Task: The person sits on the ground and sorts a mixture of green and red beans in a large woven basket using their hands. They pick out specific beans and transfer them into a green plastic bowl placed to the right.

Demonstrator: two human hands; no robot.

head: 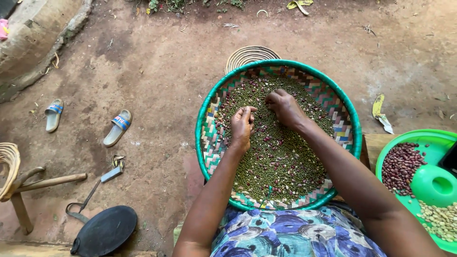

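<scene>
The woven tray [208, 138] rests on the lap at lower centre, so a knee shift could tip its mixed beans [278, 157] onto the dirt. Mid-frame, the left hand [242, 126] is pinched closed, likely on picked beans that could drop back; beyond it, the right hand [284, 107] curls fingertips-down in the pile, its hold hidden.

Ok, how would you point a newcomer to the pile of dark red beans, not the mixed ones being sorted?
Start at the big woven basket with the green rim on the person's lap, then look to its right for the bright green plastic tray. The dark red beans lie heaped at its left side, all one maroon colour, unlike the pale beans heaped nearer the person.
</scene>
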